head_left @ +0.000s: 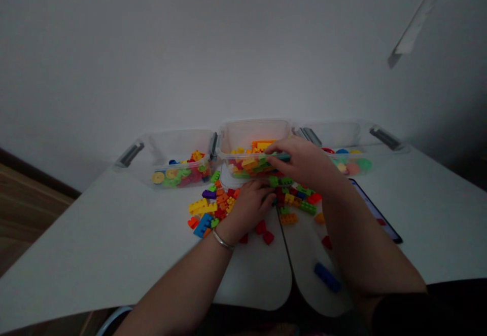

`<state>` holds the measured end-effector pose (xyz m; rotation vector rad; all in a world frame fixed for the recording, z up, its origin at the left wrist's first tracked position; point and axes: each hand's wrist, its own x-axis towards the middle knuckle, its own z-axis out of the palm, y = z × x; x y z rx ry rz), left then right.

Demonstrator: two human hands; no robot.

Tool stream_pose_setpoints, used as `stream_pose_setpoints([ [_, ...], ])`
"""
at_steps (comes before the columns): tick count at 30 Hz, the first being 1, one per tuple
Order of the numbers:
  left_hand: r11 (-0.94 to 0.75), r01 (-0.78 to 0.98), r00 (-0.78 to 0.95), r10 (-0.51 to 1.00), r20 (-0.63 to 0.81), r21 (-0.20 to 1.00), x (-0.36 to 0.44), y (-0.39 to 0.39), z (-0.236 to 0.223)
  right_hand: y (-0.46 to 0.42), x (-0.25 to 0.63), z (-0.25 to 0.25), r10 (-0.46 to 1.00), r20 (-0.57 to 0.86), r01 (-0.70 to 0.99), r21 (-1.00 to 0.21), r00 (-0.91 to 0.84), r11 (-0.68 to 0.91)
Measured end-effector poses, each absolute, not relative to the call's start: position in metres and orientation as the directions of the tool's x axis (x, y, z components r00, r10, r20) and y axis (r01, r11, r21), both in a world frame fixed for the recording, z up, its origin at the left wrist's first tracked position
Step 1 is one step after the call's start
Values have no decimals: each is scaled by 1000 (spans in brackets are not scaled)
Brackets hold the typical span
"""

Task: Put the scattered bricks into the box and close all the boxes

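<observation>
My right hand (304, 162) reaches over the front rim of the middle clear bin (256, 127). Its thumb and fingers close on a dark green toy brick (282, 157), partly covered by the fingers. Yellow, orange, red and green bricks lie inside that bin. In front of it, my left hand (251, 207), with a bangle at the wrist, is down in a loose pile of toy bricks (221, 199). Its fingers curl together low over the pieces, and a dark teal bit shows by the thumb. What they grip is mostly hidden.
A left clear bin (182, 141) and a right clear bin (342, 132) hold coloured toy pieces. A phone (376, 212) lies beside my right forearm. Nearer me is a blue brick (327, 277), right of the table seam (285, 247). A wall rises behind the bins.
</observation>
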<state>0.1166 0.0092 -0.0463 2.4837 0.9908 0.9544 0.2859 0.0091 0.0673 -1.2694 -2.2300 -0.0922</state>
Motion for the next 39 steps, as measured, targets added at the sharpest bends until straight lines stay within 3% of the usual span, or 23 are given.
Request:
stream_pose_setpoints([
  [4, -674, 261, 443, 719, 535, 691, 110, 2, -38, 5, 287, 71, 752, 500, 793, -190, -429, 578],
  [8, -462, -110, 261, 841, 474, 880, 108, -1, -36, -2, 285, 75, 747, 408, 743, -208, -525, 636],
  [11, -252, -444, 190, 911, 366, 860, 111, 1, -39, -5, 283, 76, 745, 338, 722, -218, -575, 657],
  [13, -142, -554, 215, 928, 305, 820, 112, 2, -40, -6, 282, 76, 766, 304, 737, -228, -567, 636],
  [17, -31, -618, 286, 922, 262, 785, 110, 3, -37, -3, 280, 73, 785, 262, 746, -250, -561, 616],
  [22, -11, -624, 331, 902, 277, 781, 108, 0, -33, 1, 278, 70, 783, 290, 740, -264, -550, 618],
  [26, -51, -574, 350, 887, 301, 818, 106, 0, -33, 0, 280, 70, 771, 338, 741, -245, -539, 625],
  [28, -160, -480, 326, 880, 345, 862, 104, -1, -31, -1, 284, 71, 746, 423, 737, -226, -514, 636],
  [31, -466, -94, 352, 811, 467, 880, 98, -4, -26, 0, 290, 73, 711, 572, 760, -218, -409, 612],
  [34, -708, 355, 565, 683, 463, 611, 94, -5, -21, 3, 296, 74, 710, 666, 809, -276, -229, 520],
  [36, -762, 468, 658, 639, 398, 448, 92, -4, -21, 6, 300, 73, 737, 664, 834, -329, -129, 443],
  [39, -781, 505, 721, 615, 319, 367, 90, -1, -23, 14, 304, 69, 799, 591, 852, -359, -108, 381],
])
